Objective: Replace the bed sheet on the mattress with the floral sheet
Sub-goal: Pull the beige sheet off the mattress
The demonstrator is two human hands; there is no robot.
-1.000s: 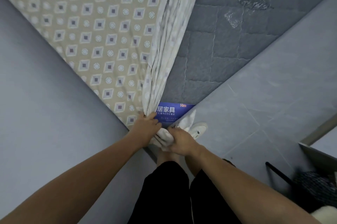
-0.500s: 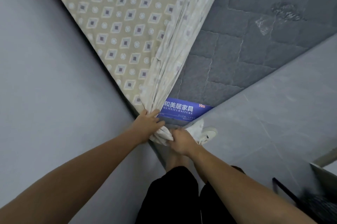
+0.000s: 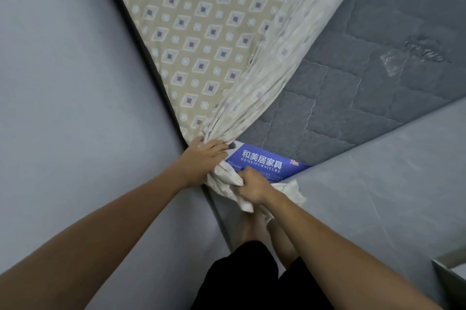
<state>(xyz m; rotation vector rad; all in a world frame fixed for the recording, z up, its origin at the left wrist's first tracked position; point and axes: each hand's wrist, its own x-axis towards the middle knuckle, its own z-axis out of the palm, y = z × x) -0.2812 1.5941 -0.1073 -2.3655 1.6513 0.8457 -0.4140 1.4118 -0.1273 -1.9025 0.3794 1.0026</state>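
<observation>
Both hands are working right at the near corner of the mattress [image 3: 353, 97], and the sheet [image 3: 201, 32] is all bunched up there. The left hand [image 3: 204, 158] is lying over the gathered cloth at the corner, fingers spread and bent over the folds, thumb up against the bundle, gripping it. The right hand [image 3: 252, 186] is clenching a wad of the same cloth just below, knuckles up, with a pale tail of fabric hanging out under the fist and another flap poking out to its right.

The sheet is a tan one with a diamond-and-circle print, lying flat over the left part of the mattress, up against the wall [image 3: 63, 108]. Its right edge is folding back on itself, showing the pale underside, and running in a long crumpled band from the top right down to the two hands. To the right of that band the mattress is lying bare: dark grey quilting, with a scrap of clear plastic [image 3: 393, 62] and a scuffed patch near it.

A blue label [image 3: 264, 163] with white lettering is sitting on the bare corner, just beside both hands, the right fist overlapping its lower edge. Grey floor [image 3: 378, 183] is stretching away on the right. Below the hands, bare legs and black shorts [image 3: 252, 279] are showing, close against the corner.
</observation>
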